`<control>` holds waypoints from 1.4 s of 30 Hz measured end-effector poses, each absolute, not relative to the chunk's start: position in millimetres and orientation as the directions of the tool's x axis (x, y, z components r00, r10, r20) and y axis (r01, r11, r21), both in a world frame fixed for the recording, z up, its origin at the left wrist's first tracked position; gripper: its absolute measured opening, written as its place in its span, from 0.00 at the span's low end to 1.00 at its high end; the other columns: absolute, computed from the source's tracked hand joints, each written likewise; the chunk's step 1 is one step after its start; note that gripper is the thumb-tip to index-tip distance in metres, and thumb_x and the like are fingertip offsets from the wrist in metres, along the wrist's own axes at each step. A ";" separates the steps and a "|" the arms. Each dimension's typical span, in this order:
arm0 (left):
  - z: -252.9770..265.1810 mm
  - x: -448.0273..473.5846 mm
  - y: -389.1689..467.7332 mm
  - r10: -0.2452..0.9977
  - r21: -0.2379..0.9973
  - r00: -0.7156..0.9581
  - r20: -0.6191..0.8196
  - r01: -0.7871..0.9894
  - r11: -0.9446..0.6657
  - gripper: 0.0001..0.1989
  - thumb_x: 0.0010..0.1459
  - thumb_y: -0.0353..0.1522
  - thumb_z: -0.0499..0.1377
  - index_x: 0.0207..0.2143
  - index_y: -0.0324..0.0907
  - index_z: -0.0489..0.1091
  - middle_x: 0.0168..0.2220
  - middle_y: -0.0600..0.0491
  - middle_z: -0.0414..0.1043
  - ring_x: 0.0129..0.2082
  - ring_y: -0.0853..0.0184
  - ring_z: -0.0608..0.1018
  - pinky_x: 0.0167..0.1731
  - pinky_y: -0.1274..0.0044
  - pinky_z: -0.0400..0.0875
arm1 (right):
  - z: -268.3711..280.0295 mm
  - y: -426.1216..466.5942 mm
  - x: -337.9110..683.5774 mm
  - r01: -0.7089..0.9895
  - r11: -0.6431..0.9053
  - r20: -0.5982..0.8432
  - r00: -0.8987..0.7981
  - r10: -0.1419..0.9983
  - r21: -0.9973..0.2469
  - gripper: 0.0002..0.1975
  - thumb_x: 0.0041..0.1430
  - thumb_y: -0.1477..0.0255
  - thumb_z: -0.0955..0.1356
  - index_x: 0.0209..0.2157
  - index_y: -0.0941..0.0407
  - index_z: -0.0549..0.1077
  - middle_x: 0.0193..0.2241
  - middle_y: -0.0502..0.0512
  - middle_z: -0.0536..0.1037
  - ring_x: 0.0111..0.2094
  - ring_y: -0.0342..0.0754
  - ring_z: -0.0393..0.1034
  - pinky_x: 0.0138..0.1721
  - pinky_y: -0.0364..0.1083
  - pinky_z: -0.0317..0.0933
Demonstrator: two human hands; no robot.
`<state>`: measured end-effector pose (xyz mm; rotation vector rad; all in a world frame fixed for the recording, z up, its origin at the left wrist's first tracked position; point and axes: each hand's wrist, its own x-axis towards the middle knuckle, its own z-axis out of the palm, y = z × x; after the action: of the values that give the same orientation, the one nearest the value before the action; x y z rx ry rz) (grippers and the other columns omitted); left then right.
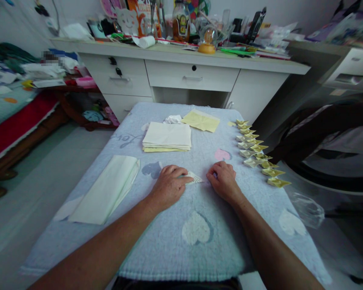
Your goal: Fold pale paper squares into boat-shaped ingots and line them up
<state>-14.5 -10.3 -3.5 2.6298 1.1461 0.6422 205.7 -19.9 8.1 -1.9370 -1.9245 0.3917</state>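
Observation:
On the cloth-covered table, my left hand [171,183] grips a small folded piece of paper [195,177], pale with faint printed marks; its pointed end sticks out to the right and the fingers cover the rest. Just right of that point is my right hand [222,179], its fingers curled together, apart from the paper, with nothing visible in them. Beyond the hands lies a stack of white and yellow paper sheets [167,137]. A yellow sheet [201,120] and a crumpled white paper [172,119] lie behind it. Several folded paper boats [251,162] line the right side.
A long folded white paper [107,189] lies at the left of the blue heart-patterned tablecloth [169,249]. Behind stands a cluttered desk [193,76] with drawers. To the right are a washing machine [347,76] and a clear plastic bag [307,209]; a bed [21,117] is at left.

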 end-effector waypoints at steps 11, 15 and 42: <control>-2.2 -15.0 -9.0 0.731 0.360 0.608 0.310 0.637 -0.682 0.21 0.55 0.23 0.56 0.46 0.54 0.75 0.43 0.53 0.72 0.45 0.61 0.68 0.47 0.66 0.62 | 4.4 -27.0 181.1 0.882 0.258 0.212 -0.186 0.959 -0.394 0.07 0.57 0.67 0.67 0.38 0.54 0.71 0.44 0.57 0.68 0.46 0.54 0.58 0.49 0.54 0.50; -1.4 -15.3 -9.2 0.738 0.380 0.604 0.300 0.634 -0.673 0.19 0.56 0.23 0.55 0.45 0.53 0.75 0.44 0.53 0.72 0.45 0.62 0.68 0.47 0.66 0.63 | 3.0 -26.8 179.8 0.880 0.290 0.230 -0.215 0.949 -0.375 0.09 0.58 0.64 0.67 0.38 0.54 0.71 0.43 0.58 0.67 0.45 0.54 0.57 0.48 0.54 0.51; -0.8 -15.4 -7.9 0.823 0.503 0.540 0.177 0.669 -0.547 0.18 0.58 0.26 0.54 0.49 0.49 0.71 0.46 0.52 0.69 0.48 0.62 0.66 0.50 0.68 0.60 | 9.3 -28.7 169.4 0.933 0.272 0.161 -0.238 0.958 -0.235 0.12 0.59 0.60 0.65 0.40 0.53 0.70 0.42 0.58 0.67 0.45 0.55 0.58 0.50 0.55 0.49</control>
<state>-15.4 -7.9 -0.8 2.4046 1.2239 0.5639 169.4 -28.7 9.3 -1.7421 -2.2741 0.1293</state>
